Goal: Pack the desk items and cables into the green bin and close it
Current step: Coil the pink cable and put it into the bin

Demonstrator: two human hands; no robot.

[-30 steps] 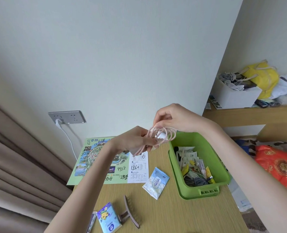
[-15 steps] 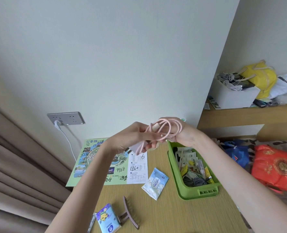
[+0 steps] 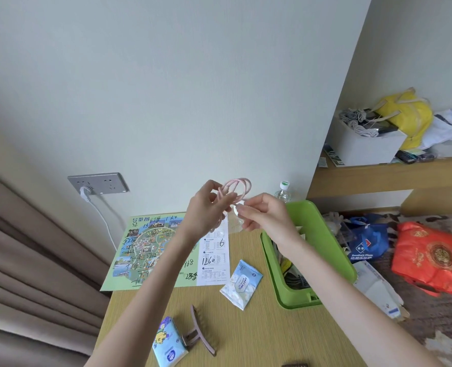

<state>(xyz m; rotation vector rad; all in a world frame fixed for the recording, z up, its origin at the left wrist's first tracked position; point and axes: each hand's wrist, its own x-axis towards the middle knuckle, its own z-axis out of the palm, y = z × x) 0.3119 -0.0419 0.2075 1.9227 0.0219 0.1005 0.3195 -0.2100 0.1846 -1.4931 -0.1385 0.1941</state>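
One pink cable, coiled, is held above the desk, just left of the green bin. I see my left hand gripping the coil, its loop standing upward, while my right hand pinches its white end.

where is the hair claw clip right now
In the head view the hair claw clip lies on the desk near the bottom edge, just right of the cartoon tissue pack and nearer the camera than the wipes packet.
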